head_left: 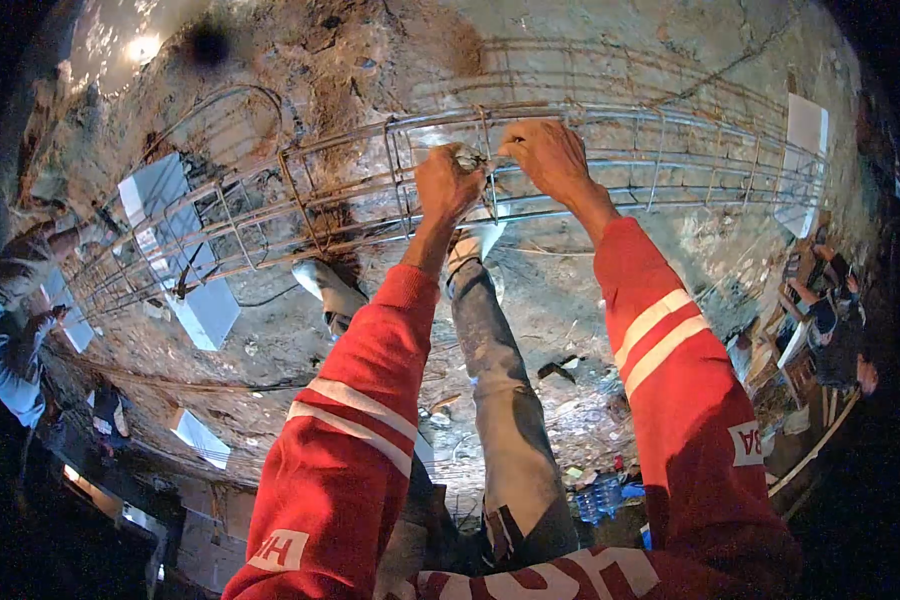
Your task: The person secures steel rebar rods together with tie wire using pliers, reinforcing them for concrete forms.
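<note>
Across the far side, at the steel cage (391,165), it is hard to tell what the curled, closed fingers hold, as the left hand (448,182) and right hand (553,158) reach forward close together.

construction site, bare rough ground, long rebar cage (320,195), pale blocks (205,305) beneath it, workers (832,320) nearby
</note>
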`<state>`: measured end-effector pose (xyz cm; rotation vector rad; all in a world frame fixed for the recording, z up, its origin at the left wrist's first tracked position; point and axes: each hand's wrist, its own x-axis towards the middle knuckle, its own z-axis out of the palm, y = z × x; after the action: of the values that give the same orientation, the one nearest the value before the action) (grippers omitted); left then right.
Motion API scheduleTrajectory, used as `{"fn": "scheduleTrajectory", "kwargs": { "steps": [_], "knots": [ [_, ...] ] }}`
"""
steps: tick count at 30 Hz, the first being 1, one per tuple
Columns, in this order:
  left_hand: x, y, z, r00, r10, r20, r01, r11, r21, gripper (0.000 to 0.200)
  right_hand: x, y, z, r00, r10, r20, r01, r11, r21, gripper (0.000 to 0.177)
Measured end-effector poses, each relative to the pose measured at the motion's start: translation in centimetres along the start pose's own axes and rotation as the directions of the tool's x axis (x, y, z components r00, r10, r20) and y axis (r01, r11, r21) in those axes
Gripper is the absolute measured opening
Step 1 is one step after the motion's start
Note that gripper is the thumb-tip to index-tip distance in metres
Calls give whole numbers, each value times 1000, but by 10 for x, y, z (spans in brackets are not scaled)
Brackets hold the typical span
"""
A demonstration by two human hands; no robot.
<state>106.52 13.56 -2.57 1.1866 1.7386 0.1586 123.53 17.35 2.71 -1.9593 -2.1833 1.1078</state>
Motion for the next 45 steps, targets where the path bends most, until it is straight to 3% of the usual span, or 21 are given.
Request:
{"fn": "scheduleTrajectory", "kwargs": {
  "steps": [4,5,6,8,10,13,17,19,21,28,30,32,34,35,36,37,38,39,40,44,45],
  "knots": [
    [4,-11,5,995,101,25,-100,995,-18,63,0,6,7,999,36,-30,-35,999,25,21],
    [-2,-8,3,980,192,-61,-184,977,110,32,2,6,11,999,42,-32,-41,999,28,21],
    [-2,-9,3,980,193,-53,-186,976,114,32,7,6,15,997,15,-77,-9,997,71,24],
    [-2,-9,5,983,177,-55,-177,984,7,34,11,9,19,992,-5,-127,20,993,114,27],
    [-6,-2,1,991,129,-29,-129,992,-13,35,14,9,11,978,204,32,-206,953,221,25],
    [-8,3,-1,986,165,-2,-163,973,-163,29,10,14,19,988,113,-102,-88,972,218,24],
    [-5,3,-2,982,178,-68,-181,982,-44,28,1,13,20,973,108,-205,-72,981,177,24],
    [-16,24,-18,997,19,70,-6,984,-181,31,-3,10,16,959,100,-265,-72,991,115,24],
    [-13,21,-16,996,84,42,-73,974,-214,31,1,5,14,967,238,-91,-230,969,95,19],
    [-4,-7,2,996,75,50,-64,978,-197,39,32,28,54,955,237,177,-212,966,-149,16],
    [7,-29,15,984,157,-80,-167,976,-142,26,28,35,62,968,241,75,-226,959,-169,19],
    [-3,-16,7,968,189,-165,-192,981,-3,25,-3,15,42,903,-190,-386,77,954,-289,22],
    [-7,-6,1,990,125,-72,-135,979,-150,25,-31,-1,33,885,-107,-453,-7,970,-243,21],
    [-6,-3,-1,986,150,-79,-156,985,-78,48,-45,-3,37,886,-123,-447,8,968,-249,21],
    [-5,-8,3,987,138,-87,-145,986,-83,48,-61,0,49,932,145,-331,-131,989,66,22],
    [-2,-14,9,985,137,-105,-150,981,-121,49,-70,2,59,920,371,-131,-308,886,347,26],
    [-1,-19,15,983,137,-118,-155,975,-159,50,-74,6,69,921,369,-123,-310,887,343,26],
    [-3,-16,13,961,198,-195,-211,976,-49,45,-74,3,69,838,520,165,-421,423,802,22],
    [-4,-12,12,960,198,-197,-212,976,-53,45,-71,1,68,756,450,476,-416,-232,879,20],
    [-13,0,-4,980,165,-107,-179,974,-137,24,-52,11,97,742,476,472,-472,-128,872,16],
    [-13,-1,-3,988,137,-71,-145,981,-126,23,-47,16,102,766,475,433,-545,123,829,17]
  ]
}}
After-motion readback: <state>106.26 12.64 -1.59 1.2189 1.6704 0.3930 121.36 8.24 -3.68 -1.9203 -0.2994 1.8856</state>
